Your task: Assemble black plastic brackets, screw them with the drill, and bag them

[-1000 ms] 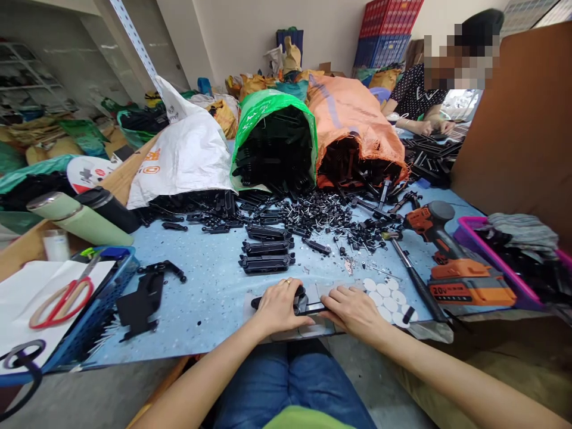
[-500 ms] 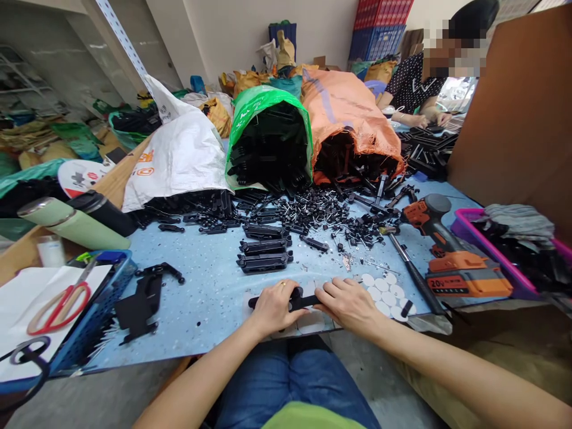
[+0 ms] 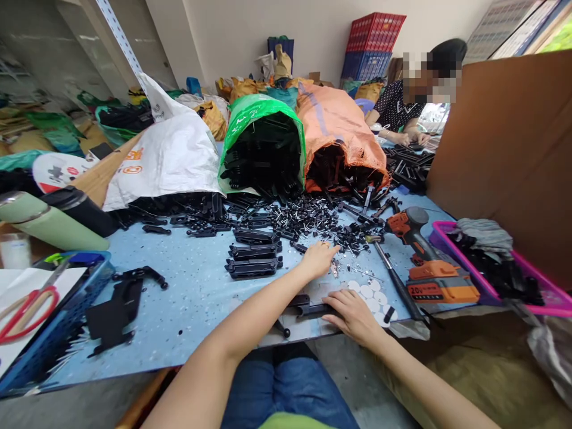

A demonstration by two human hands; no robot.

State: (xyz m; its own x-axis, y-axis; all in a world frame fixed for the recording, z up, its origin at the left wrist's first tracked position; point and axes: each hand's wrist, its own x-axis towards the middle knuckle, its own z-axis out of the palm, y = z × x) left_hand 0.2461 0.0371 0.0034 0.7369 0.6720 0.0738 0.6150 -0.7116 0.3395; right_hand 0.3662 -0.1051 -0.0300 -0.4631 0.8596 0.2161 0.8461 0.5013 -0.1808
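Note:
My left hand (image 3: 318,258) reaches forward over the blue table to the edge of a heap of small black screws and parts (image 3: 313,217); its fingers are bunched in a pinch at the small parts. My right hand (image 3: 353,314) rests near the table's front edge, fingers pressed on a flat black plastic part (image 3: 306,308). White round pads (image 3: 372,292) lie just right of that hand. Three finished black pieces (image 3: 254,251) are stacked in a row ahead of my left forearm.
An orange cordless drill (image 3: 424,262) lies at the right, beside a pink tray (image 3: 543,296) of parts. White (image 3: 165,158), green (image 3: 261,140) and orange sacks (image 3: 339,134) spill black parts at the back. A blue basket (image 3: 62,316) with scissors stands left. Another person works at the far right.
My left hand left the black part and moved forward to the heap of small parts. My right hand stays on the part. The camera shifted a little rightward.

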